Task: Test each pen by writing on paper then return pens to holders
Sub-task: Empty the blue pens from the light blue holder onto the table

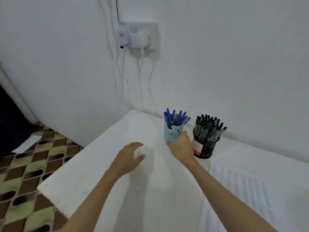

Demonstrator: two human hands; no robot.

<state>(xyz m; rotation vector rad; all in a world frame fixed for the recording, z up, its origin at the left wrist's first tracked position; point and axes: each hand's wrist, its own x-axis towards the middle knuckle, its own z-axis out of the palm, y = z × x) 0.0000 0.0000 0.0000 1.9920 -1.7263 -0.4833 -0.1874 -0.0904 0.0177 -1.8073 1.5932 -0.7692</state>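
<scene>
right hand (181, 146) fingers wrapped on blue pen holder (173, 134), left hand (129, 157) cupping a white object (139, 152); lift holder upright, clear of black holder (204, 144).

Both forearms bare, reaching forward from bottom of view, converging slightly. Left hand (129, 156) out ahead of the body, palm turned inward, fingers and thumb curled round a small white rounded object (139, 152); thumb tip shows below it, fingertips above. Right hand (181, 145) extended further forward, back of hand up, wrist roughly straight, fingers wrapped round the lower side of a light blue pen holder (173, 133). Both arms nearly straight at the elbow.
</scene>
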